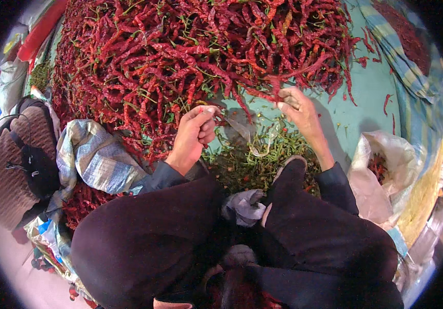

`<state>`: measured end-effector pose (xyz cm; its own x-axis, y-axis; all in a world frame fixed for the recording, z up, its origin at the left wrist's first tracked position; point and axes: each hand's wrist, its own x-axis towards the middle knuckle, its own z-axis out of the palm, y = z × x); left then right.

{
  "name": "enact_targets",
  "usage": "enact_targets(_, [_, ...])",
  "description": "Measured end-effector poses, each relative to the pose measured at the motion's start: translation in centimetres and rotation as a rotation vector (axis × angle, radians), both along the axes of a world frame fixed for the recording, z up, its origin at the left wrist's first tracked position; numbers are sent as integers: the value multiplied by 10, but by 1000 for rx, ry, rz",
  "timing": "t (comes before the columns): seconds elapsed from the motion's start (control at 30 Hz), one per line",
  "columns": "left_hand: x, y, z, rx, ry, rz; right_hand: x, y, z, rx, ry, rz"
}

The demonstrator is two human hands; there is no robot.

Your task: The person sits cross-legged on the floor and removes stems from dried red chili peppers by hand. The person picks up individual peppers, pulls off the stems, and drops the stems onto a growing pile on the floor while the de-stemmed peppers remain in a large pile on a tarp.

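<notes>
A large heap of wrinkled red chilli peppers (190, 50) with green stems spreads before me. At its near edge, my right hand (300, 110) pinches red chillies (273, 87) between thumb and fingers. My left hand (196, 129) is curled at the heap's front, thumb pressed on the forefinger. A bit of red shows at that pinch, but the fingers hide most of what is there. Between and below my hands lies a pile of loose green stems and debris (264, 150). A translucent plastic strip (260, 152) rests on it.
A white woven sack (385, 174) with red contents stands at right. At left are a checked woven sack (103, 158), more chillies (86, 202) and a brown knitted garment (9, 166). My shoe (292, 170) borders the stems. Pale green sheeting (376, 89) carries scattered chillies.
</notes>
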<state>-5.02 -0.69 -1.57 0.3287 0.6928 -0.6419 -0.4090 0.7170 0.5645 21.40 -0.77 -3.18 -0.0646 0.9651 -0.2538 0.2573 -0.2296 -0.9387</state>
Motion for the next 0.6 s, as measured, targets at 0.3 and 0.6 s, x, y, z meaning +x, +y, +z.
enact_targets(0.3, [42, 7, 6, 104, -49, -86, -37, -16, 33, 118, -164, 313])
enact_targets(0.6, [53, -6, 14, 1335, 716, -184, -46, -6, 36, -135, 53, 155])
